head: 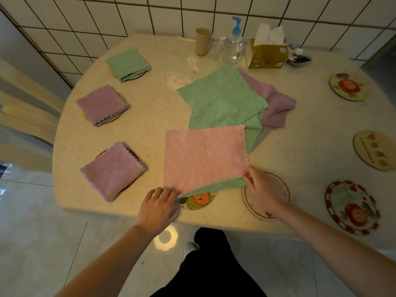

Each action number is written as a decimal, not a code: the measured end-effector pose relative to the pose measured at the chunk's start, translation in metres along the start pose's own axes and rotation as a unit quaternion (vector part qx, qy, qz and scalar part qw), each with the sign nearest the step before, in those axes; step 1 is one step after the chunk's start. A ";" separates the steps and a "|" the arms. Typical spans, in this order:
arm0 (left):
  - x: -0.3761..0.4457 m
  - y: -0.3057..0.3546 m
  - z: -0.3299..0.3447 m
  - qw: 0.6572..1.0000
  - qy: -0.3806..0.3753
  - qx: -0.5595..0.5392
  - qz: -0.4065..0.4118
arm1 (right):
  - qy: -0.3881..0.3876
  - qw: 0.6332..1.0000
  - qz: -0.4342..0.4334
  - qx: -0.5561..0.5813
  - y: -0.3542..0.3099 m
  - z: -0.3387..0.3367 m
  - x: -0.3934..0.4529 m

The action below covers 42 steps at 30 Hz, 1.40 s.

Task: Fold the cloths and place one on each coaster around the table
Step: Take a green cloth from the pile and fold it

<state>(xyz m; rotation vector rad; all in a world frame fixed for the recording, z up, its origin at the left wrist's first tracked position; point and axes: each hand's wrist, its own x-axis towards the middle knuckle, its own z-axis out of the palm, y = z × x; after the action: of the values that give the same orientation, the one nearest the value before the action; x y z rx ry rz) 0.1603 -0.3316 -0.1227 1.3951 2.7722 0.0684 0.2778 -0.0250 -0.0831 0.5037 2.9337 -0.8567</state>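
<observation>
Three folded cloths already sit on coasters along the left of the surface (150, 116): a green folded cloth (126, 64) farthest, a purple folded cloth (101, 105) in the middle, and a second purple one (112, 169) nearest. Close to the near edge, a pink cloth (204, 156) lies spread flat, green on its underside. The left hand (159, 205) pinches its near left corner, fingers curled; the right hand (260, 187) pinches the near right corner between thumb and fingertips. Beneath the near edge of the pink cloth, a cartoon coaster (198, 201) shows partly, and a pale ringed coaster (276, 189) lies under the right hand. Behind, an unfolded green cloth (222, 97) overlaps a crumpled purple cloth (276, 103). Three bare coasters (347, 87) line the right side.
</observation>
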 end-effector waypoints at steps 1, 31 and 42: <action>0.001 -0.003 -0.001 1.000 0.000 -0.019 -0.007 | 0.000 1.000 -0.004 0.008 -0.001 -0.004 0.002; 0.188 -0.075 -0.023 0.747 0.004 -0.472 -0.467 | 0.049 0.981 0.140 0.126 0.048 -0.038 0.182; 0.203 -0.080 -0.015 0.782 -0.022 -0.405 -0.473 | 0.019 0.978 0.162 0.132 0.055 -0.032 0.204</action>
<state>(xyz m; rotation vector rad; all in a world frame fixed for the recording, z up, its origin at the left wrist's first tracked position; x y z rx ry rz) -0.0251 -0.2163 -0.1145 -0.2163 2.4847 0.9932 0.1038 0.0966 -0.1114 0.9907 2.6671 -1.2015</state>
